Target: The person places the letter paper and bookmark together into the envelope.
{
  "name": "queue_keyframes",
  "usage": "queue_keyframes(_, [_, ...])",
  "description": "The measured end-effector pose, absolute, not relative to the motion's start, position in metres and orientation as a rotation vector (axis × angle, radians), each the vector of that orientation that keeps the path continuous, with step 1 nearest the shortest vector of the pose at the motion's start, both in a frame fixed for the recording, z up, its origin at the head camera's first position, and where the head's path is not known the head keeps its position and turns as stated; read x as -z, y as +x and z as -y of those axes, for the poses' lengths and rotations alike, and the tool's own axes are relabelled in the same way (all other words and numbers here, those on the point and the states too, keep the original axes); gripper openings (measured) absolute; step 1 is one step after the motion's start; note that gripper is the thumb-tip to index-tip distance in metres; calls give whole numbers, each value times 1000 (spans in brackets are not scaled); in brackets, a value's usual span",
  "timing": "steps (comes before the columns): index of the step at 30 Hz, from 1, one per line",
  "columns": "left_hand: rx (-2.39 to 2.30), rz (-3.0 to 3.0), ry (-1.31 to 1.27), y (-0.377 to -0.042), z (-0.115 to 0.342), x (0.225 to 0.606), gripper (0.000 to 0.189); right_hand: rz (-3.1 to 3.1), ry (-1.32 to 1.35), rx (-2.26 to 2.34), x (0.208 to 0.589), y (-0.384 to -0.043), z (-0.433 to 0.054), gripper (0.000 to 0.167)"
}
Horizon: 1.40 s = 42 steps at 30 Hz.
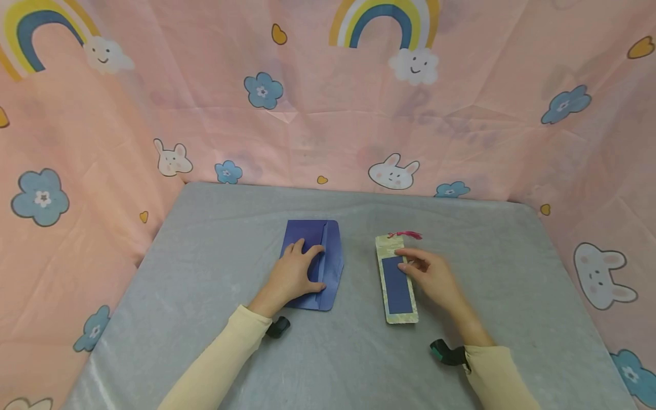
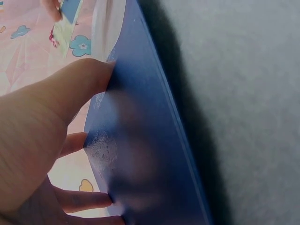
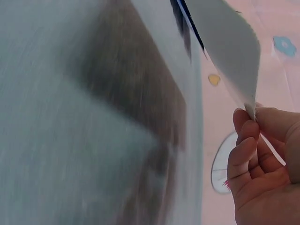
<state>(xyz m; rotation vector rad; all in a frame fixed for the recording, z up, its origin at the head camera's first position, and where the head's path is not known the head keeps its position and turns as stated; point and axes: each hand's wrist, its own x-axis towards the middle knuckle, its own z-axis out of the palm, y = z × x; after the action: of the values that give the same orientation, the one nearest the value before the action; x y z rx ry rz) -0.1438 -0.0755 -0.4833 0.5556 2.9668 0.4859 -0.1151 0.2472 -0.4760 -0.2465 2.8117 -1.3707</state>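
A blue paper envelope (image 1: 332, 273) with a flap along its right side lies on the table, also filling the middle of the left wrist view. My left hand (image 1: 293, 272) rests on it with the fingers spread and the fingertips touching its surface. To the right, my right hand (image 1: 430, 276) pinches the right edge of a bookmark (image 1: 398, 287) between thumb and fingers. The bookmark is pale patterned, with a dark blue panel and a pink tassel (image 1: 407, 234) at its top. Its plain pale underside (image 3: 229, 47) shows in the right wrist view, raised above the table with a shadow below.
A grey cloth (image 1: 205, 245) covers the table. Behind and at both sides hangs a pink curtain (image 1: 307, 136) printed with rainbows, rabbits and flowers. Black devices sit at the left wrist (image 1: 279, 327) and the right wrist (image 1: 447, 353).
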Motion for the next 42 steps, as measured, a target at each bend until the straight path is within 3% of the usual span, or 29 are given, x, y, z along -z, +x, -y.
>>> queue_keyframes(42, [-479, -2961, 534, -144, 74, 482, 77, -2761, -353, 1356, 483, -148, -140, 26])
